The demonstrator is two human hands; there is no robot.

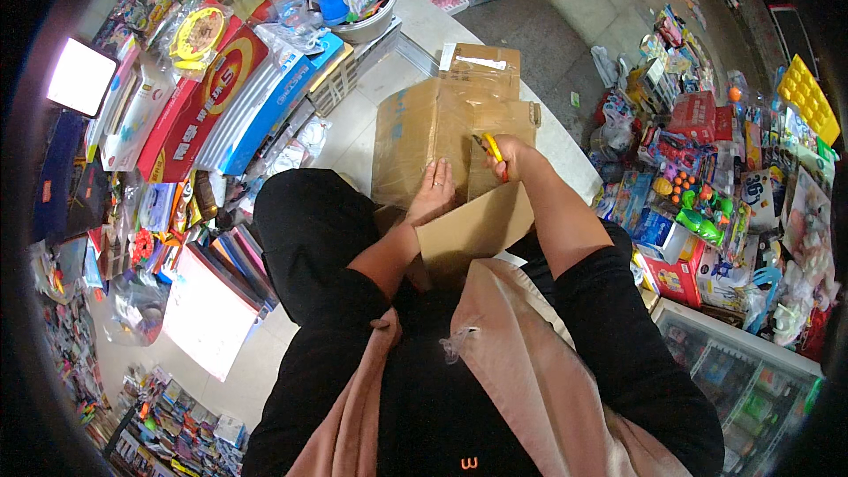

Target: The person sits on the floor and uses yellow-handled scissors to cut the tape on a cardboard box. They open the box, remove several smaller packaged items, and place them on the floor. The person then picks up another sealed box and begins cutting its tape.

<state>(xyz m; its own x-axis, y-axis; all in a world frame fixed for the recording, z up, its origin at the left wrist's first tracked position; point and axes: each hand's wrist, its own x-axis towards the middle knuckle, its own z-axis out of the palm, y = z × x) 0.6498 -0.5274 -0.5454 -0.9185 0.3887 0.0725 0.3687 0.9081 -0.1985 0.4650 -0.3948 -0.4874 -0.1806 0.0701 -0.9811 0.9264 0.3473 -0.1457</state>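
My left hand (432, 193) lies flat on a brown cardboard box (405, 139), its fingers extended and a ring on one finger. Clear tape covers parts of the box, and blue print shows on its left side. In my right hand (513, 156) is a yellow-handled cutting tool (491, 146) with a dark tip and an orange part. The fingers partly cover it, so I cannot tell whether it is scissors or a knife. Its tip is over the cardboard to the right of my left hand. A loose-edged cardboard flap (477, 225) stands between my forearms.
Red and blue boxes (199, 99) are packed at the left, near a lit screen (81, 77). A grey tub (371, 23) of small goods stands beyond. Toys and packages (695, 192) crowd the right, above a glass-topped case (735, 377). Tiled floor (258, 351) shows lower left.
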